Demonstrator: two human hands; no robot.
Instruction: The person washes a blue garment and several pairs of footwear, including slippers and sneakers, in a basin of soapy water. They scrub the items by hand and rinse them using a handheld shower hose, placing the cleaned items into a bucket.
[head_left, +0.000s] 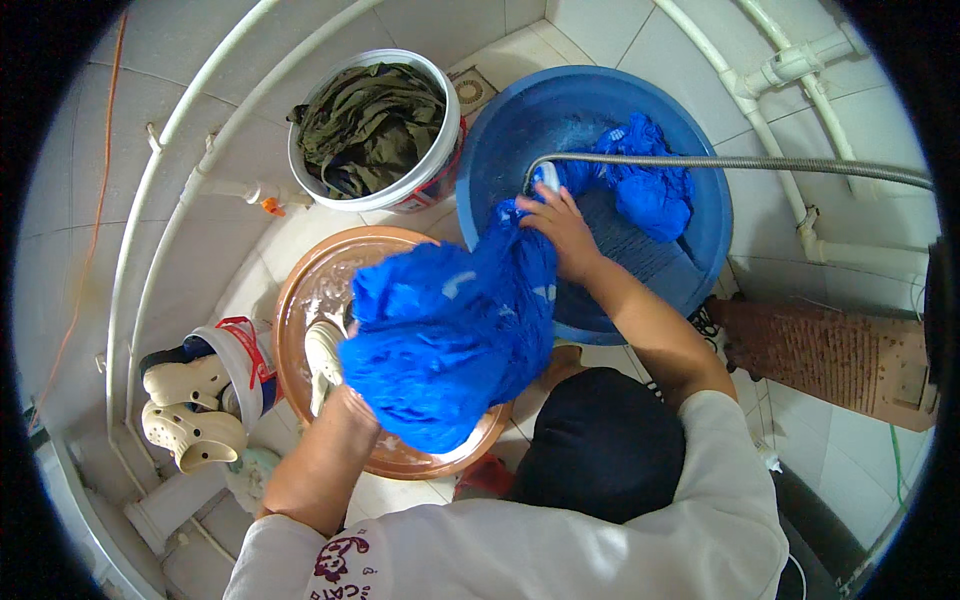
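Note:
A large bundle of wet-looking blue cloth (442, 345) with pale markings is raised over a brown plastic basin (289, 330). My left hand (361, 403) grips the bundle's left underside; the cloth hides most of the fingers. At the narrow, gathered end of the cloth, my right hand (559, 229) holds on near the rim of a blue plastic tub (487, 105). Another bunch of blue cloth (652, 180) lies inside that tub. A flexible metal hose (720, 162) crosses over it and bends down just beyond my right fingers. Water shows in the brown basin.
A white bucket (390, 202) holds dark green cloth (371, 124). At the left, cream clogs (191, 412) sit in a tipped bucket (236, 367). A cream-coloured item (324, 356) lies at the brown basin. A ridged washboard (825, 352) stands right; pipes (187, 195) line the walls.

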